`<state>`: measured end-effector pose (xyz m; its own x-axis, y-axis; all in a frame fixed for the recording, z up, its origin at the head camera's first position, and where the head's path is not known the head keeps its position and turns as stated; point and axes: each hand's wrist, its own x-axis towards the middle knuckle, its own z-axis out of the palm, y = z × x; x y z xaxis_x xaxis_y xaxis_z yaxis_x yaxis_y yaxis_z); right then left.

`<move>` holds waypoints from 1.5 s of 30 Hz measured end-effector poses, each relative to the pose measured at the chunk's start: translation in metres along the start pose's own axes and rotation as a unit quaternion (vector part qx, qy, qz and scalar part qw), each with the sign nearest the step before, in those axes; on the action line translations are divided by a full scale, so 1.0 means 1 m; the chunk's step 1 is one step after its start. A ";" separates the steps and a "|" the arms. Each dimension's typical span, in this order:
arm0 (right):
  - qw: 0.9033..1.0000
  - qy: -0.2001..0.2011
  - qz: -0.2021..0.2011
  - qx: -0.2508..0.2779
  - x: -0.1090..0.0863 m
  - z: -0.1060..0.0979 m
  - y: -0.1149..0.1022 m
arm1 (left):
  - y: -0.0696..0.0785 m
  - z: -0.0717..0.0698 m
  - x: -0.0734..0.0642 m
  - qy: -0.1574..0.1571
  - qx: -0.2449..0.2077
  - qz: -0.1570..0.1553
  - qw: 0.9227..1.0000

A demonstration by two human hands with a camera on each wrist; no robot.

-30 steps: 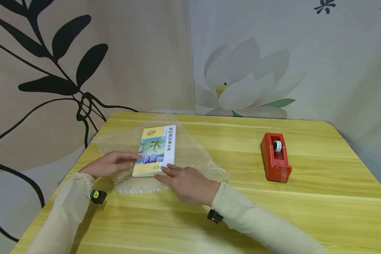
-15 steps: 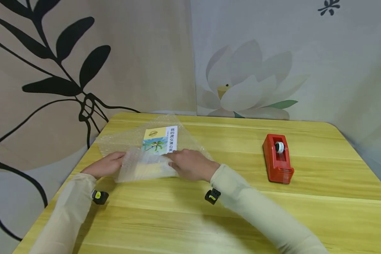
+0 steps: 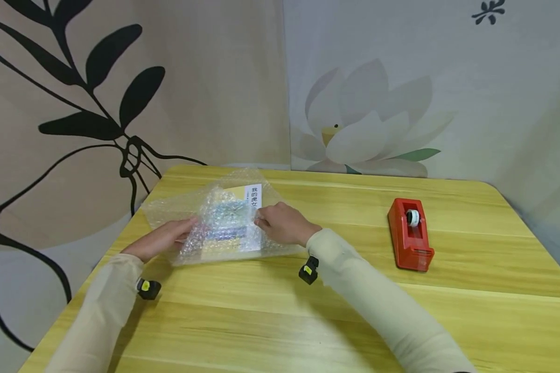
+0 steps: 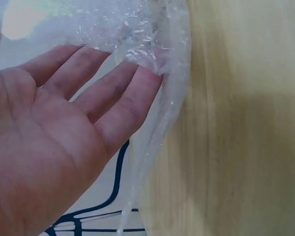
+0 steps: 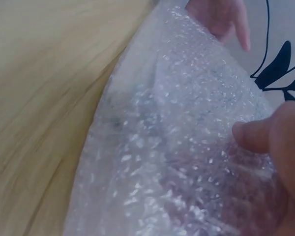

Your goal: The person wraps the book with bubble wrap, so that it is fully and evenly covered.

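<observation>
A paperback book with a yellow and blue cover lies on a sheet of bubble wrap. The near part of the sheet is folded up over most of the cover, blurring the picture beneath; a top strip with printed characters still shows bare. My right hand pinches the folded flap at the book's right side, thumb above and fingers dimly visible through the plastic. On the left, my left hand touches the wrap with extended fingers. Its fingertips lie against the clear plastic in the left wrist view.
A red tape dispenser with a small white-cored roll stands on the wooden table, to the right. Behind the table hangs a pale backdrop with printed leaves and a lotus.
The near flap of bubble wrap has been lifted and drawn away from me over the book. My right hand moved from the book's lower edge up along its right side with the flap.
</observation>
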<state>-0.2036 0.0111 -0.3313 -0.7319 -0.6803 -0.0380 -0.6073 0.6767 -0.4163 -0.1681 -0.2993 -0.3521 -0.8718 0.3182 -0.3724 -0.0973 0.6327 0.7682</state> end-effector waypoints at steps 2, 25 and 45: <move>1.000 0.005 0.006 0.004 0.002 0.002 0.004 | 0.000 0.000 -0.001 0.002 0.041 0.024 0.999; 0.991 0.069 0.071 -0.085 0.008 0.014 0.012 | 0.003 0.024 0.023 0.181 0.172 0.056 0.967; 0.980 -0.032 0.006 -0.195 -0.004 0.046 -0.027 | 0.017 0.028 0.025 0.205 0.212 0.010 0.955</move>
<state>-0.1699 -0.0175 -0.3612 -0.7259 -0.6801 -0.1026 -0.6804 0.7319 -0.0374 -0.1781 -0.2608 -0.3632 -0.9947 0.0852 -0.0583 0.0490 0.8866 0.4598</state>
